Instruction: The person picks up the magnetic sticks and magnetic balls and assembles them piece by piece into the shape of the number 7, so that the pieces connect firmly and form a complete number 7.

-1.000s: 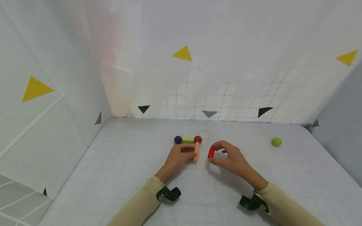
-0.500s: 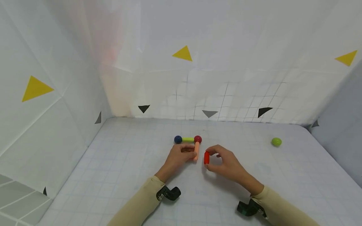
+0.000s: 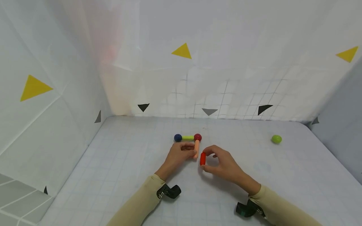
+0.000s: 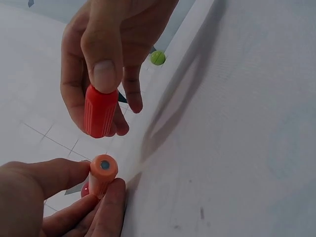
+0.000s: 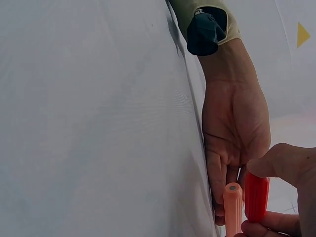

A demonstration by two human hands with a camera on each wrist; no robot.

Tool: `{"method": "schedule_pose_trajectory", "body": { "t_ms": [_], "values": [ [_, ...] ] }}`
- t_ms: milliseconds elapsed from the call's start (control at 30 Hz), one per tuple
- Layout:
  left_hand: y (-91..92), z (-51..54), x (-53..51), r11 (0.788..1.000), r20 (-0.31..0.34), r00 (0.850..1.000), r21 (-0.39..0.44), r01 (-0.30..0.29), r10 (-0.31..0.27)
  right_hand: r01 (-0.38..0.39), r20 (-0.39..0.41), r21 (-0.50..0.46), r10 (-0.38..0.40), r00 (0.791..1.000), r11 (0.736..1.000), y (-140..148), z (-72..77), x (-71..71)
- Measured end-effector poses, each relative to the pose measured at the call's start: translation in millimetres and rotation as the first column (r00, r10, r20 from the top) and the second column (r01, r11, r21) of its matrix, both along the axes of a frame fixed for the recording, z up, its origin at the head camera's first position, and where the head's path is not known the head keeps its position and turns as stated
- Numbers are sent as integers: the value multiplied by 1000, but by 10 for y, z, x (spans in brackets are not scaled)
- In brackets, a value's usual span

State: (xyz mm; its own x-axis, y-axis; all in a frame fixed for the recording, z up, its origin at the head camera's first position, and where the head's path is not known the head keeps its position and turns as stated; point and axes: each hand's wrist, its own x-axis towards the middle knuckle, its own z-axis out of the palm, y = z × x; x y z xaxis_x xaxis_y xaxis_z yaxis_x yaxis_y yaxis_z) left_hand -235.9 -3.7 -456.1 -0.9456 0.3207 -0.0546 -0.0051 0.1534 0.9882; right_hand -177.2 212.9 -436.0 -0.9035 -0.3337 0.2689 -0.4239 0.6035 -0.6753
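Note:
My left hand [image 3: 177,156] pinches an orange magnetic rod [image 3: 196,148] between thumb and fingers. The rod's far end meets a dark red ball [image 3: 197,137]. From that ball a yellow-green rod [image 3: 188,137] runs left to a dark blue ball [image 3: 178,137]. Just right of the orange rod, my right hand [image 3: 225,164] holds a short red rod [image 3: 202,158] by its two ends, thumb at one and fingers at the other. A small gap separates the two rods. In the left wrist view, a grey metal disc shows in the end of the orange rod [image 4: 103,173].
A green ball [image 3: 276,139] lies by itself on the right side of the white table [image 3: 118,157]. White sheet walls with yellow and black triangles [image 3: 182,51] stand behind and at both sides.
My right hand has carried the red rod leftward and slightly nearer to me, close to the orange rod. The left hand keeps its hold on the orange rod in place.

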Motion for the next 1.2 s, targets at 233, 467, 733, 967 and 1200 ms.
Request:
{"method": "schedule_pose_trajectory", "body": {
  "t_ms": [233,467,733,967,1200],
  "values": [
    [-10,1,-19,1000,-9,1000,-23,0,0,-26,-15,-16,26,1000,1000,-36,3,5],
    [-15,3,-7,999,-23,1000,-34,0,-1,-46,-39,-29,45,998,998,-97,-20,20],
    [-7,0,-4,1000,-39,999,-23,7,-8,-54,-14,-15,54,998,998,-143,-11,26],
    [-13,5,7,1000,-38,999,-28,1,-2,-73,-12,-36,72,997,997,-153,-24,37],
    [-13,14,7,999,-32,1000,-37,0,-1,-86,1,-38,86,996,996,-171,-55,48]
  ]
}}
